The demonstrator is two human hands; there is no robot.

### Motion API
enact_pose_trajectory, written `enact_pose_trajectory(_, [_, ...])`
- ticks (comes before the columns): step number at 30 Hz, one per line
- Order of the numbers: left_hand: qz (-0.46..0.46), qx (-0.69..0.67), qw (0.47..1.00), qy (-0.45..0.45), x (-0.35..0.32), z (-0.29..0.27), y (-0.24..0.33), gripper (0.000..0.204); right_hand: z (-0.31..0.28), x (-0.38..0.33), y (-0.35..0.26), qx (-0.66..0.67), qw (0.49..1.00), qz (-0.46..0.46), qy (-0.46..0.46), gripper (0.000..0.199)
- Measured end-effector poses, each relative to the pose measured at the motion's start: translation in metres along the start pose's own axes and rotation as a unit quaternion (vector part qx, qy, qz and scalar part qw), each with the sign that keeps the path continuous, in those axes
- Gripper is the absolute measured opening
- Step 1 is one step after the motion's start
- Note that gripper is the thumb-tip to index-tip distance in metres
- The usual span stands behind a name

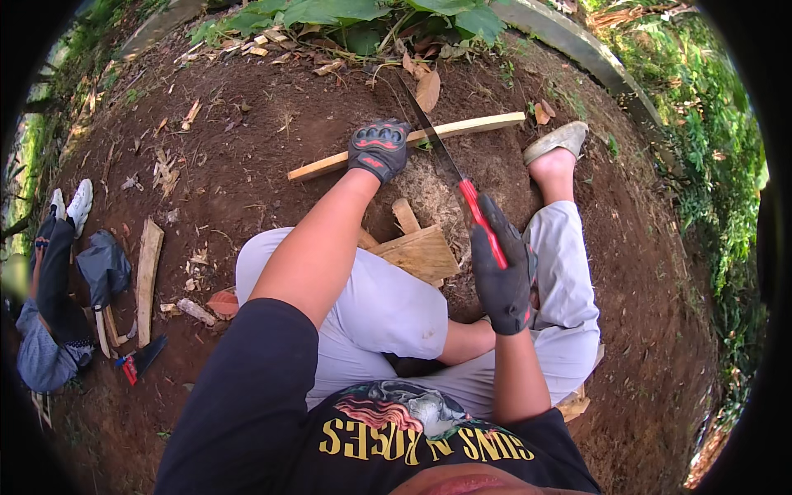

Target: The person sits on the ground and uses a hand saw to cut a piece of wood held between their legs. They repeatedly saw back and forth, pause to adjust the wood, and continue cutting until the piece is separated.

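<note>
My left hand (379,150), in a black glove with red trim, is closed round a long pale wooden strip (483,124) and holds it low over the ground. In my right hand (505,276), also gloved, is a hand saw (443,155) with a red and black handle. Its dark blade points away from me and crosses the strip just right of my left hand. Whether the teeth have cut into the wood I cannot tell. Nearer my legs lies a wooden block (422,254), with a smaller wood piece (404,216) beside it.
Pale sawdust (433,194) covers the soil below the strip. My bent legs flank the work, a shoe (557,142) at right. To the left lie a plank (148,280), a red-handled saw (140,360) and a dark cloth (104,266), near another person (54,330). Leafy plants (346,12) grow ahead.
</note>
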State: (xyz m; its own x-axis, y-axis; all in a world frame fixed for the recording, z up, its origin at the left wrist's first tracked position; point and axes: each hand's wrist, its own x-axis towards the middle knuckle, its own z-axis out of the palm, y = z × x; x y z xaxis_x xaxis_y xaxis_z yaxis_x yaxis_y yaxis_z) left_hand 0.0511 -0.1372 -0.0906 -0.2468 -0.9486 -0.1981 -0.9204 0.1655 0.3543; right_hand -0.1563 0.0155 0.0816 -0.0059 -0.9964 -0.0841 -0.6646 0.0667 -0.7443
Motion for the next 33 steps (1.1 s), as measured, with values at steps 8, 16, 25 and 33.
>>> enact_pose_trajectory(8, [0.000, -0.009, 0.999, -0.037, 0.003, -0.010, 0.000, 0.027, 0.062, 0.089, 0.036, 0.141, 0.986, 0.082, 0.032, 0.042])
enact_pose_trajectory(16, [-0.007, -0.004, 0.999, -0.035, 0.008, 0.004, -0.009, 0.038, -0.038, -0.049, 0.009, 0.005, 0.998, 0.062, 0.008, 0.042])
enact_pose_trajectory(25, [0.010, 0.005, 1.000, -0.021, 0.008, 0.007, -0.006, 0.036, 0.002, -0.001, 0.015, 0.062, 0.990, 0.125, 0.014, 0.042])
enact_pose_trajectory(33, [0.000, -0.004, 0.999, -0.039, 0.011, 0.003, -0.008, 0.038, 0.064, 0.099, 0.036, 0.104, 0.994, 0.041, 0.016, 0.042])
